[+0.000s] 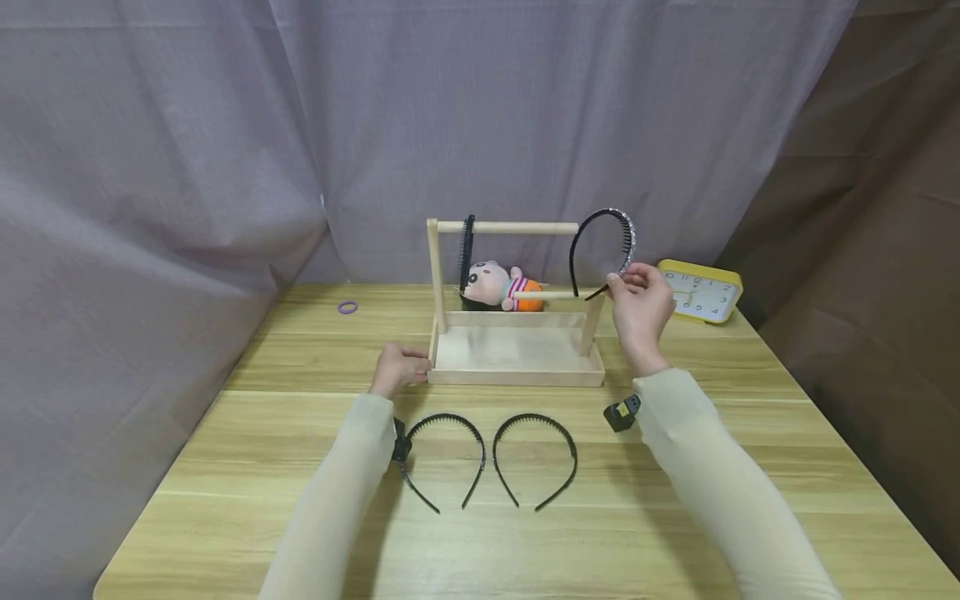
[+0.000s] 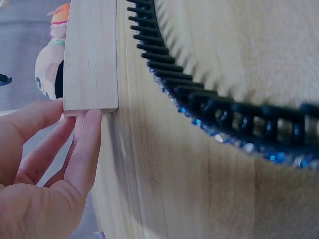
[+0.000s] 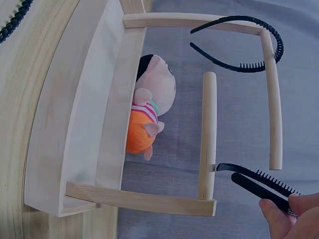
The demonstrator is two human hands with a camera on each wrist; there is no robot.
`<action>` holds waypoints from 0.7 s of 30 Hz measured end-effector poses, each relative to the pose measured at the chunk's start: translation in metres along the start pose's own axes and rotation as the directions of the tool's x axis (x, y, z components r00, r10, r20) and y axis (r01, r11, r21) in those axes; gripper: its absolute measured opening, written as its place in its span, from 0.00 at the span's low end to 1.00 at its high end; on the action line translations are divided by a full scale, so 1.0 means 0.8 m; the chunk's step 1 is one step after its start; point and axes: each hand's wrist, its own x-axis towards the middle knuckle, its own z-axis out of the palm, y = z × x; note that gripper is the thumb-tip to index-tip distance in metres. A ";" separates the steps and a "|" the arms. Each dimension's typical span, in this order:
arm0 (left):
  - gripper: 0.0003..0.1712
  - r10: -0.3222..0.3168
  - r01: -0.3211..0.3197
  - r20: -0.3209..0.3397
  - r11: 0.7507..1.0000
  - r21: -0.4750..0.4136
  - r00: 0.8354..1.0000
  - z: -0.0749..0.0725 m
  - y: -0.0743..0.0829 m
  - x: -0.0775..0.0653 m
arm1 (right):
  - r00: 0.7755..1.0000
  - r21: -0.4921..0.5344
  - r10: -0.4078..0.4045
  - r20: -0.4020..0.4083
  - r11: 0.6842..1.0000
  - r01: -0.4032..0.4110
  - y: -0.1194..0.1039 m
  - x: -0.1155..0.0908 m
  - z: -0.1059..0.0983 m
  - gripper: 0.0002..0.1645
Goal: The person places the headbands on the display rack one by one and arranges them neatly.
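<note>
A wooden display stand (image 1: 517, 379) has a shallow tray, a taller left post with an upper rod and a shorter right post with a lower rod. My left hand (image 1: 400, 367) grips the tray's left front corner, fingertips on the wood (image 2: 92, 59). High at the right, my right hand (image 1: 643, 308) pinches a black toothed headband (image 1: 632, 237) with sparkling stones near one end; its other end is close by the lower rod (image 3: 209, 134). Another black headband (image 1: 468, 250) hangs on the upper rod near the left post.
Two black headbands (image 1: 532, 417) lie side by side on the table in front of the tray. Behind the stand is a plush doll (image 1: 487, 283). A yellow clock (image 1: 701, 292) stands at the right, and a purple ring (image 1: 347, 312) lies at the back left.
</note>
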 end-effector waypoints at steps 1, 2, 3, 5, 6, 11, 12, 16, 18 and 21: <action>0.18 0.000 0.000 -0.001 1.000 0.002 1.000 0.000 0.000 0.000 | 1.000 0.002 -0.003 -0.002 1.000 0.003 0.000 0.000 0.001 0.13; 0.18 0.000 0.000 -0.003 1.000 0.004 1.000 0.000 0.000 0.000 | 1.000 0.001 -0.008 -0.004 1.000 0.008 -0.001 0.001 0.002 0.13; 0.18 0.001 -0.001 -0.004 1.000 0.003 1.000 -0.001 0.000 0.000 | 1.000 0.001 -0.015 -0.007 1.000 0.015 -0.001 0.001 0.003 0.13; 0.18 0.001 -0.001 -0.004 1.000 0.001 1.000 -0.001 0.000 0.000 | 1.000 0.000 -0.029 -0.012 1.000 0.029 -0.001 0.001 0.006 0.13; 0.18 0.003 -0.003 -0.003 1.000 0.000 1.000 -0.001 0.000 -0.001 | 0.999 -0.001 -0.035 -0.015 0.999 0.035 -0.002 0.001 0.007 0.13; 0.18 0.002 -0.002 0.003 1.000 -0.016 1.000 0.000 0.001 -0.001 | 0.998 -0.015 -0.060 -0.029 0.998 0.059 -0.003 0.001 0.012 0.13; 0.18 0.000 0.000 0.005 1.000 -0.019 1.000 0.000 0.001 -0.002 | 0.998 -0.018 -0.062 -0.031 0.998 0.061 -0.003 0.001 0.013 0.14; 0.17 -0.006 0.006 0.002 1.000 -0.013 1.000 0.000 0.002 -0.001 | 0.997 -0.035 -0.069 -0.028 0.997 0.068 -0.006 0.001 0.016 0.15; 0.17 -0.009 0.009 0.000 1.000 -0.007 1.000 0.000 0.001 -0.002 | 0.997 -0.041 -0.072 -0.024 0.997 0.071 -0.006 0.000 0.017 0.16; 0.17 -0.013 0.013 -0.001 1.000 -0.004 1.000 0.001 0.001 -0.002 | 0.997 -0.051 -0.075 -0.017 0.996 0.074 -0.006 0.000 0.019 0.16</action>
